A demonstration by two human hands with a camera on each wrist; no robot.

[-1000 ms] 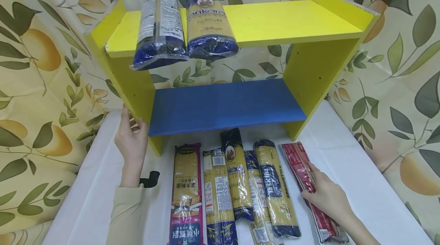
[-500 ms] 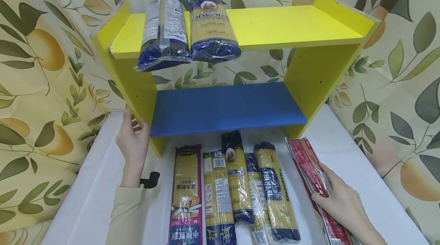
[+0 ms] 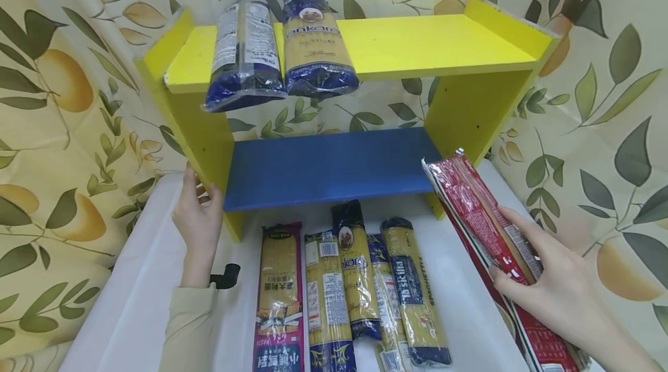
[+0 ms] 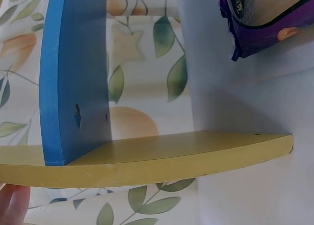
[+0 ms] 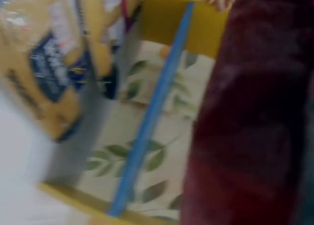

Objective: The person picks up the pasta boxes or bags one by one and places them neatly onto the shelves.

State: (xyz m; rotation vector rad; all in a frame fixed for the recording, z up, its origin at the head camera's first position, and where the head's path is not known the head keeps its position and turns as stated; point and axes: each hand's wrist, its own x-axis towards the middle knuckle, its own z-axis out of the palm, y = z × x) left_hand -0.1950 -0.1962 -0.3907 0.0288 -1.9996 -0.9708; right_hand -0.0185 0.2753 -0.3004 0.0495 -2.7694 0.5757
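Note:
My right hand (image 3: 558,285) grips a long red pasta packet (image 3: 477,210), raised and tilted in front of the shelf's right side. In the right wrist view the dark red packet (image 5: 250,117) fills the right part, blurred. My left hand (image 3: 200,221) rests against the outer face of the yellow left side panel (image 3: 200,146), its fingers partly hidden behind the edge. Only fingertips (image 4: 14,205) show in the left wrist view, touching the panel. The shelf unit has a blue middle board (image 3: 334,166) and a yellow top board (image 3: 417,42).
Two blue-ended spaghetti packets, one showing its printed back (image 3: 245,50) and one its front (image 3: 318,47), lie on the top board. Several more, including a pink-edged packet (image 3: 279,296) and a navy-labelled spaghetti packet (image 3: 412,291), lie on the white tabletop (image 3: 141,279).
My right hand has lifted the red pasta packet off the table and moved it up and to the right. The left hand stays at the side panel.

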